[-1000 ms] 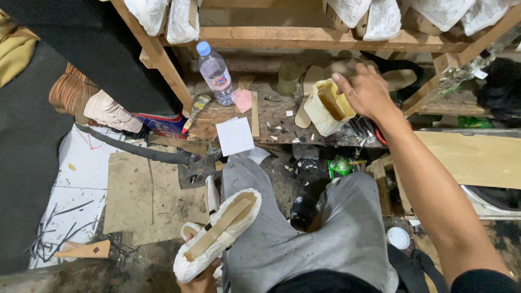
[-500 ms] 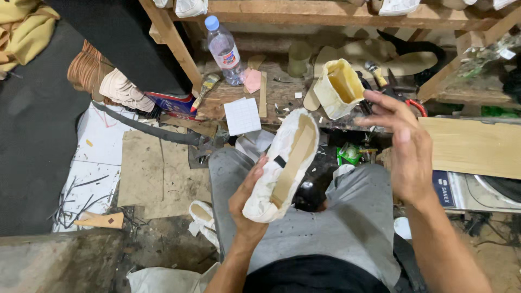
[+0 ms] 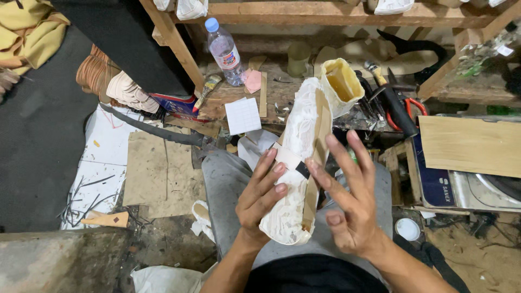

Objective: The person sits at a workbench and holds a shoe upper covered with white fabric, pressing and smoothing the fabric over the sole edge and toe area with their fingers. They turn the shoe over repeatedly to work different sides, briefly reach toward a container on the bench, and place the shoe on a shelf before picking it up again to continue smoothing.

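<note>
My left hand point(image 3: 261, 198) grips a white shoe last point(image 3: 298, 157) wrapped in white material, with a tan insole strip along its side, held upright over my lap in grey trousers. My right hand point(image 3: 350, 201) hovers just right of the last with fingers spread, fingertips touching or nearly touching its edge near a black mark. A cut yellow-stained plastic container of glue point(image 3: 341, 84) stands on the low wooden bench point(image 3: 271, 92) just beyond the last's toe.
A plastic water bottle point(image 3: 225, 51), a white paper square point(image 3: 242, 115), a brush and pliers with red handles point(image 3: 404, 106) lie on the bench. A wooden board point(image 3: 469, 144) sits at right. Cardboard sheets and white scraps cover the floor at left; another last lies by my leg point(image 3: 202, 217).
My right hand came back from the glue container to the last. My left hand raised the last from beside my leg up in front of me.
</note>
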